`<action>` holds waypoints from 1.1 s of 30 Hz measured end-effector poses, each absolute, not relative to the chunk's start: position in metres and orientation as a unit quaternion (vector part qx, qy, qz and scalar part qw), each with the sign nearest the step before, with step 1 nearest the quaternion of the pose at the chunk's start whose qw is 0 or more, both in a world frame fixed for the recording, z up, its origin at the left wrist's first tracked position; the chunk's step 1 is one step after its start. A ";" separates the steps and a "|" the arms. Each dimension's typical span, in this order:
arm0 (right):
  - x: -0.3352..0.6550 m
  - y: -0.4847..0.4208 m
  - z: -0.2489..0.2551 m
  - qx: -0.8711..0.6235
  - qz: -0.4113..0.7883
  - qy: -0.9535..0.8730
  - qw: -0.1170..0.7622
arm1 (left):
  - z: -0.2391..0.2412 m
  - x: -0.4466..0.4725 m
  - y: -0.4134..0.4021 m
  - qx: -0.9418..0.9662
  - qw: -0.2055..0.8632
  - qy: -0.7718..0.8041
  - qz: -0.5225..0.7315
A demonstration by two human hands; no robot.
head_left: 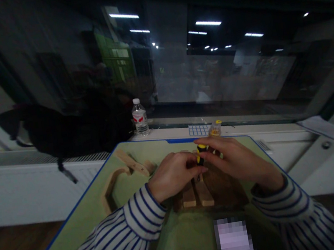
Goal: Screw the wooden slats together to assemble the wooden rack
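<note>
My right hand (234, 158) grips a short yellow-and-black screwdriver (201, 153) by its handle, which stands nearly upright. My left hand (174, 172) is closed right beside the screwdriver's lower end, thumb and fingers drawn together; what lies between them is hidden. Under both hands are two light wooden pieces (205, 195), side by side on a dark brown board (226, 187). The screwdriver's tip is covered by my fingers.
A curved wooden piece (111, 186) and a straight wooden piece (131, 163) lie left on the green table (84, 222). Behind it stand a water bottle (140, 118) and a small yellow-capped container (215, 129). A blurred-out phone-like rectangle (235, 241) is near the front.
</note>
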State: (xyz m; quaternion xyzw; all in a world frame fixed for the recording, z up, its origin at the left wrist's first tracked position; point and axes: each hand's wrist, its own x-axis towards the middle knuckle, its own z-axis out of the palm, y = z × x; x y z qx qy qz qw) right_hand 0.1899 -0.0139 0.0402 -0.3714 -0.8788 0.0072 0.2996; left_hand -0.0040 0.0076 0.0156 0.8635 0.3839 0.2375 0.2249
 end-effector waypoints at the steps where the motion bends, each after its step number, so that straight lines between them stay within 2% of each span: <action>1: 0.189 -0.015 0.041 -0.373 0.006 -0.878 0.299 | 0.015 -0.004 0.008 0.864 0.224 0.382 0.238; 8: 0.189 -0.015 0.040 -0.390 0.042 -0.873 0.289 | 0.016 -0.005 0.008 0.867 0.233 0.372 0.235; 20: 0.186 -0.014 0.042 -0.365 -0.006 -0.880 0.303 | 0.018 -0.007 0.006 0.859 0.234 0.387 0.240; 28: 0.186 -0.017 0.042 -0.386 0.043 -0.875 0.288 | 0.017 -0.007 0.008 0.867 0.232 0.370 0.239; 33: 0.188 -0.016 0.040 -0.370 0.023 -0.883 0.289 | 0.014 -0.007 0.009 0.871 0.223 0.372 0.231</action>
